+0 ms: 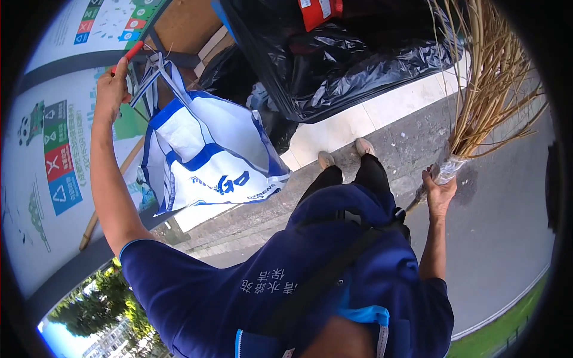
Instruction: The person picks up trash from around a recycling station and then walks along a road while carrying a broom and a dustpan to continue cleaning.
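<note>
My left hand (111,95) is raised at the upper left, with its fingers closed round a red handle (135,50); the rest of that tool is mostly hidden. Right beside it the straps of a large white and blue carrier bag (224,170) rise, and the bag hangs below with its top gaping. I cannot tell whether the straps are in my fingers or caught on something else. My right hand (440,194) grips a twig broom (477,101) at its plastic-wrapped neck. Its bristles point up and away to the right, while the stick passes down beside my hip.
Black plastic bags (334,65) line a bin ahead of my feet, with a red packet (320,12) on top. Printed panels (36,149) stand at the left, beside a bamboo pole (89,230). A pale tiled step (340,132) meets grey pavement (477,250).
</note>
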A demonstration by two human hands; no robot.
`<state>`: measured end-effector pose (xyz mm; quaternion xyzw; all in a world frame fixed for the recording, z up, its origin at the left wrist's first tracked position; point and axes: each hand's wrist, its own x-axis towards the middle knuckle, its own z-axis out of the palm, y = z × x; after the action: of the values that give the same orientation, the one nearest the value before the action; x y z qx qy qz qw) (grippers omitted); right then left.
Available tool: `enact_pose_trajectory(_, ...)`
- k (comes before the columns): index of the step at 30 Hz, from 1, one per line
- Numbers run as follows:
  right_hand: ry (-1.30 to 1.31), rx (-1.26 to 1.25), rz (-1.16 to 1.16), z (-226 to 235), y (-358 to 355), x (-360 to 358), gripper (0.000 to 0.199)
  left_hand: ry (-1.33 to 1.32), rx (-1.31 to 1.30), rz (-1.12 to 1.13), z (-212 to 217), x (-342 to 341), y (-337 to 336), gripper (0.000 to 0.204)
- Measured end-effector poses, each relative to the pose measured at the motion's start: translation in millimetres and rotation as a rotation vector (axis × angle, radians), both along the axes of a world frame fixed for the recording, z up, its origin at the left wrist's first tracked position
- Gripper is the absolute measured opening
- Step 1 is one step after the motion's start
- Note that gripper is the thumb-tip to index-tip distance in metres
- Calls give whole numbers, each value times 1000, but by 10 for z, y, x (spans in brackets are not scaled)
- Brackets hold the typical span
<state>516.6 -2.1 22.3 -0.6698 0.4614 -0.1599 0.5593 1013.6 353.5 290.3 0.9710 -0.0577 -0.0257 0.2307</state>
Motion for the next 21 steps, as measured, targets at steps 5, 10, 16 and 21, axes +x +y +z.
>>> enact_pose_trajectory(5, 49, 31, -78, -85, 173, -94, 32, 30, 195, -177, -361, 397, -441, 43)
enact_pose_trajectory(10, 51, 68, -120, -135, 205, -29, 31, 80, 352, -325, -711, 318, -778, 46)
enact_pose_trajectory(16, 41, 158, -110, -101, 71, 86, 25, 142, 453, -356, -710, 206, -631, 48)
enact_pose_trajectory(21, -14, 123, -65, -79, -63, 155, 21, 59, 379, -319, -559, 3, -442, 48)
